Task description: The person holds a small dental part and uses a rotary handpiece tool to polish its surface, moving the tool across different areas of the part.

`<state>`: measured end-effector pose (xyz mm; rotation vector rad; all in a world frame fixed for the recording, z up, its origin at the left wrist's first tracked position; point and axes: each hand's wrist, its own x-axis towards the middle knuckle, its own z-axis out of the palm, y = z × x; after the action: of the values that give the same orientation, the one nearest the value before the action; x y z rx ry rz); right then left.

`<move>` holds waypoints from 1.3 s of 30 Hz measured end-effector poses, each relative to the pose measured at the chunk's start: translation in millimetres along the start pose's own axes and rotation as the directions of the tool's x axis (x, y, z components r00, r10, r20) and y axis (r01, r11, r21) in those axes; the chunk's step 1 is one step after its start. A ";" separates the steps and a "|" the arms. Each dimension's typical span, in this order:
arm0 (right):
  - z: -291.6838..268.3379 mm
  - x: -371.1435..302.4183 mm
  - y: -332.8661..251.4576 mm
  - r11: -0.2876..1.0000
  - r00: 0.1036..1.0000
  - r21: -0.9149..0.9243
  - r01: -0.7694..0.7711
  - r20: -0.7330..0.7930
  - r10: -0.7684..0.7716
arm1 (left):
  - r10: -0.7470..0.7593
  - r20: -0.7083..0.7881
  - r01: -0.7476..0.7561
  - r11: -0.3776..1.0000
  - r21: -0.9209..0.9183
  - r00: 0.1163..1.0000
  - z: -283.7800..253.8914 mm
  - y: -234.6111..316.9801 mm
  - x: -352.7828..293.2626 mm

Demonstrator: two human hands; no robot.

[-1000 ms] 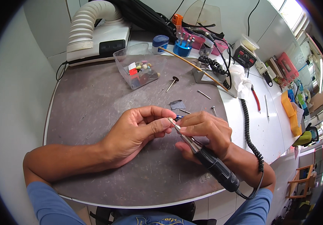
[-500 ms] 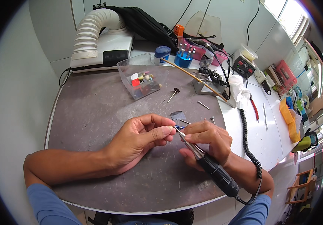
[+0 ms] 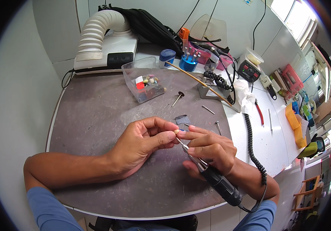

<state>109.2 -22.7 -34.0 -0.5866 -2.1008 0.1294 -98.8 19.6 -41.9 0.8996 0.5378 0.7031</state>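
Between thumb and fingertips, my left hand (image 3: 142, 144) pinches a small cream-coloured piece (image 3: 176, 131), mostly covered by the fingers. My right hand (image 3: 217, 150) grips a black and silver rotary handpiece (image 3: 220, 184) whose body slants down to the right. Its thin metal bit (image 3: 180, 141) points at the left fingertips, just below the piece. Whether the bit touches the piece cannot be made out. The right index fingertip lies beside the piece, with something blue partly hidden there. Just beyond the hands lies a grey abrasive scrap (image 3: 182, 119).
A clear bin (image 3: 140, 98) of small polishing bits stands behind, near a mounted disc (image 3: 178, 98) and loose shanks. Across the back right are a wooden stick (image 3: 192, 77), a blue bur holder (image 3: 188, 63) and a control box (image 3: 249, 71). A coiled cord (image 3: 250, 146) runs along the right.
The bit has shifted from the fingertips to slightly below them, and the handpiece has dropped a little to the left. My right index finger has reached in beside the piece.
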 end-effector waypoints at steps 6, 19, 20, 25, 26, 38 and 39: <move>0.9 -0.8 0.5 1.000 1.000 0.012 0.002 -0.009 -0.002 | 0.004 0.021 -0.004 1.000 -0.009 1.000 -3.4 -2.6 0.6; -3.4 0.0 5.2 0.992 0.998 -0.127 -0.025 -0.057 0.017 | -0.052 0.048 0.052 0.999 0.010 0.998 -0.2 2.8 -1.1; -3.5 0.1 4.2 0.990 0.998 -0.135 -0.036 -0.049 0.030 | -0.058 0.048 0.058 0.998 0.015 0.997 0.6 3.8 -1.2; -1.8 -0.5 3.1 0.988 0.998 -0.142 -0.055 -0.042 0.049 | -0.073 0.053 0.071 0.997 0.028 0.996 0.3 3.7 -0.9; -2.1 -0.3 2.4 0.989 0.999 -0.137 -0.047 -0.031 0.044 | -0.066 0.062 0.065 0.998 0.025 0.996 -0.3 2.7 -0.6; -1.0 -1.8 3.6 0.991 0.999 -0.127 -0.049 -0.027 0.046 | -0.068 0.064 0.068 0.998 0.012 0.996 0.0 2.6 -0.7; -0.3 -1.9 4.0 0.990 0.998 -0.129 -0.054 -0.035 0.050 | -0.068 0.068 0.068 0.998 0.010 0.995 0.0 3.0 -1.1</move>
<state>111.8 -20.0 -36.4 -0.7174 -2.0746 0.0120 -100.6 20.1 -39.3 0.9049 0.5083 0.6070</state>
